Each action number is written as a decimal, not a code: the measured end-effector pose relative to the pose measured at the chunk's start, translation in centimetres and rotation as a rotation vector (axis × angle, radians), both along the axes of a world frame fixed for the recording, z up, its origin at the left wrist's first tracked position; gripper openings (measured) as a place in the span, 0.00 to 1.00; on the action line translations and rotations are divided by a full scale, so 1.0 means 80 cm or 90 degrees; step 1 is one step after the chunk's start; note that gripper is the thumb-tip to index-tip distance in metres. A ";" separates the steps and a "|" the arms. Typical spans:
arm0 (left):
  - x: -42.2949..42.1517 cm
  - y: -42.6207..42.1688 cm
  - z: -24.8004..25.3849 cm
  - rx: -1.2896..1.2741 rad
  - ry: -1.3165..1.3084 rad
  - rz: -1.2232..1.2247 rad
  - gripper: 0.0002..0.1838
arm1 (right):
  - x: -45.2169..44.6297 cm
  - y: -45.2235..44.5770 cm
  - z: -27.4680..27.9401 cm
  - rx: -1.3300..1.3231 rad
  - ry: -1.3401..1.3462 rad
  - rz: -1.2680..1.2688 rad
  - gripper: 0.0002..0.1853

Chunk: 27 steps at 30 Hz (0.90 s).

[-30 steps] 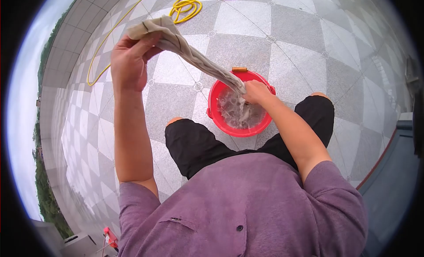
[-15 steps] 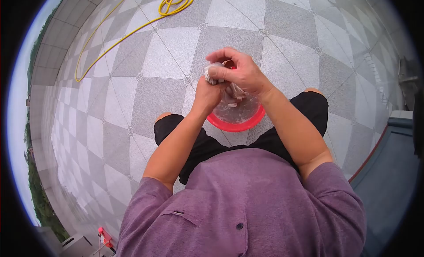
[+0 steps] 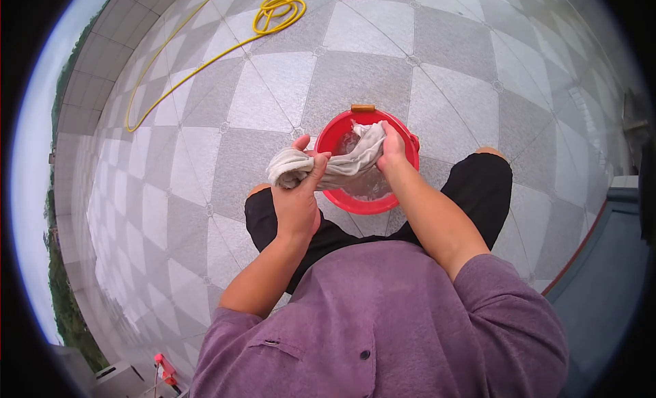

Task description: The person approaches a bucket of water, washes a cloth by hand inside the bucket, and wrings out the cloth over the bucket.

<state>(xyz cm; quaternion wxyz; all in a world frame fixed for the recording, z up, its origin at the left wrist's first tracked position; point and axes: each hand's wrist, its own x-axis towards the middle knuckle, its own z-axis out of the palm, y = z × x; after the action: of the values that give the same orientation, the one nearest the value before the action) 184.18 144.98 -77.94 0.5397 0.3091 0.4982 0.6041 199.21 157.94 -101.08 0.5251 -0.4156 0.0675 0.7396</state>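
Note:
A wet white cloth (image 3: 348, 164) stretches in a loose roll between my two hands, over a red bucket (image 3: 362, 207). My left hand (image 3: 301, 186) grips its left end, thumb on top, with a folded bunch sticking out past the fingers beyond the bucket's left side. At the other end, my right hand (image 3: 391, 148) holds the cloth near the bucket's right rim; its fingers are partly hidden behind the cloth. Water (image 3: 367, 184) shows inside the bucket below. On the bucket's far rim lies a brown handle grip (image 3: 363, 108).
The bucket stands on a grey and white tiled floor (image 3: 369, 76) between my knees. A yellow hose (image 3: 280, 15) lies coiled ahead, trailing to the left. A low wall (image 3: 82, 104) runs along the left. Behind at lower left is a red and white object (image 3: 164, 367).
My hands were close together around the bunched cloth above the bucket's far side. They have moved apart and nearer to me, and the cloth is now drawn out between them.

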 end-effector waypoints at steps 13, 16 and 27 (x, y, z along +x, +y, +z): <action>0.013 0.090 -0.192 -0.021 0.053 0.023 0.47 | 0.001 -0.055 0.168 0.198 0.150 0.260 0.36; 0.000 0.095 -0.150 -0.079 -0.090 -0.077 0.23 | 0.034 -0.028 0.084 0.206 -0.357 0.351 0.33; -0.015 0.127 -0.113 -0.134 -0.539 -0.337 0.22 | 0.020 -0.060 0.119 0.209 0.378 0.460 0.46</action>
<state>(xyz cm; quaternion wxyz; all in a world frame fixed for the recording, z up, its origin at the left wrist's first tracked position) 182.99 155.17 -87.02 0.8570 0.0964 0.1984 0.4657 200.78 153.15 -91.55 0.2516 -0.0957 -0.0518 0.9617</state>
